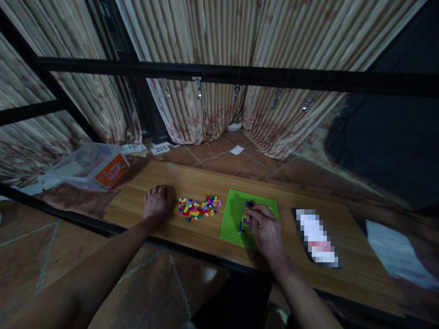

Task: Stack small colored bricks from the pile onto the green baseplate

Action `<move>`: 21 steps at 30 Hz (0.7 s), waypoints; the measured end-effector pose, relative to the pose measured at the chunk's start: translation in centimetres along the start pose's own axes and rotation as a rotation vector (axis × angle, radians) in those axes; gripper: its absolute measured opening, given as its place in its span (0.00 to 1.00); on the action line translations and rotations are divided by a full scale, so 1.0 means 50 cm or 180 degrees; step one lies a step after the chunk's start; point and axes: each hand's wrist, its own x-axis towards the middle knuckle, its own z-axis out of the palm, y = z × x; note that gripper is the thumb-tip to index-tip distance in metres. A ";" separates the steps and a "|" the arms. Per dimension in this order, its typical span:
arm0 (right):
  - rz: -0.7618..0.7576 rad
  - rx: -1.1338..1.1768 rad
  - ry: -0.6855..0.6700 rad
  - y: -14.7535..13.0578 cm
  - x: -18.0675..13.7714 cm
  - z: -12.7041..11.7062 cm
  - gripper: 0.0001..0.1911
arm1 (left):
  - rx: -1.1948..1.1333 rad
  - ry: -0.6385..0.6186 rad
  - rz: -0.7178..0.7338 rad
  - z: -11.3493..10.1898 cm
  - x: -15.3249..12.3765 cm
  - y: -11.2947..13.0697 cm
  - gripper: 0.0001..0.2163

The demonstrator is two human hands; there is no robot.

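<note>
A bright green studded baseplate [231, 219] lies on the wooden table, bearing a small multicoloured build of toy bricks [247, 222]. My right hand [267, 228] is over this build from the right, thumb and fingers pinched at its upper part, by a dark brick. The small brick between the fingertips is mostly hidden. To the left, a loose pile of tiny coloured bricks [199, 209] is spread on the wood. Beside that pile my left hand [157, 202] rests on the tabletop with its fingers curled in, apart from the bricks; nothing shows in it.
The long wooden table [192, 176] has a dark front edge. A blurred-out flat object [317, 237] lies on its right part. Past the left end stands a clear plastic bin [85, 167] with an orange label. A black metal bar [219, 73] crosses before striped curtains [206, 41].
</note>
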 end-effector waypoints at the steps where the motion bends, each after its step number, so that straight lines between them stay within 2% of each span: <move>1: 0.0003 0.0000 0.0010 0.000 0.000 0.002 0.18 | 0.0004 0.0005 0.0002 0.000 0.000 0.000 0.19; 12: 0.0079 0.0166 0.0141 0.003 -0.004 0.009 0.18 | -0.0011 -0.0027 0.0001 -0.004 -0.001 0.000 0.20; 18: 0.0398 0.0567 0.0304 -0.003 0.007 -0.015 0.17 | 0.0013 -0.0053 -0.0008 -0.009 0.000 0.004 0.20; 21: 0.0409 0.0556 0.0440 -0.010 0.014 -0.027 0.15 | -0.0003 -0.0073 -0.0041 -0.009 0.001 0.004 0.20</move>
